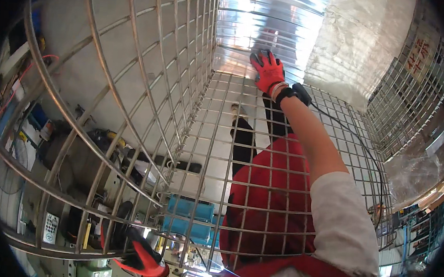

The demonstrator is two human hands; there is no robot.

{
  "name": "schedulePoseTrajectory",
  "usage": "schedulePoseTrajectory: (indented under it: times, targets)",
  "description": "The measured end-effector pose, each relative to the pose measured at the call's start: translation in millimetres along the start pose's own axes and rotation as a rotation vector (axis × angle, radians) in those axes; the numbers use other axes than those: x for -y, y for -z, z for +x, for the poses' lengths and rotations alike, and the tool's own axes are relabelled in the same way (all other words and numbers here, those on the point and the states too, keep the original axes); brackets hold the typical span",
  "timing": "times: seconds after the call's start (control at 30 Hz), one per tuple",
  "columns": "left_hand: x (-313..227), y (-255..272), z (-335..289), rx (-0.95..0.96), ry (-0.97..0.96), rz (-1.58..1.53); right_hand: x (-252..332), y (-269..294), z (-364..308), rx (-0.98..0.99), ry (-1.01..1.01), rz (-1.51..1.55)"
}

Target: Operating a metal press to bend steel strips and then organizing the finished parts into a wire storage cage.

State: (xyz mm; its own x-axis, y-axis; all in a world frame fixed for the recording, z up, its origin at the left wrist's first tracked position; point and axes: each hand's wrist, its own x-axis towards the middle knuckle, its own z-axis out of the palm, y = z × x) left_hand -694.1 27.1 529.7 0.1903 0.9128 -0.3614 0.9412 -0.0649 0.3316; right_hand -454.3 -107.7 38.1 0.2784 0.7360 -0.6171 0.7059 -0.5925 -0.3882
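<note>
My right hand point(269, 72), in a red and black work glove, reaches down into a wire mesh cage point(267, 190). Its fingers are spread and lie on shiny silvery metal pieces point(271, 18) at the far end, apparently a stack. A dark band is strapped round that wrist. At the lower left, my left hand point(144, 259), gloved alike, is at the cage's rim with its fingers bent round the wire; part of them is hidden by the bars.
A whitish, film-wrapped block point(360, 40) stands right of the metal pieces. A black cable point(356, 132) runs along the cage's right side. Blue bins point(190, 216) and a greenish machine point(94, 271) show beyond the mesh, and another mesh cage point(415, 100) stands at the right.
</note>
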Motion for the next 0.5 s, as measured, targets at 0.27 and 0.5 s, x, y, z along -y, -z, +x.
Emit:
schedulePoseTrajectory:
  times: [0.27,0.5]
  targets:
    - [20.2,6.0,-5.7,0.012,-0.091,0.104,9.8,7.0,-2.2,0.235,0.048,-0.142]
    - [-12.2,-10.3,8.5,0.026,-0.103,0.088,11.3,-9.0,-3.8,0.142,0.024,-0.159]
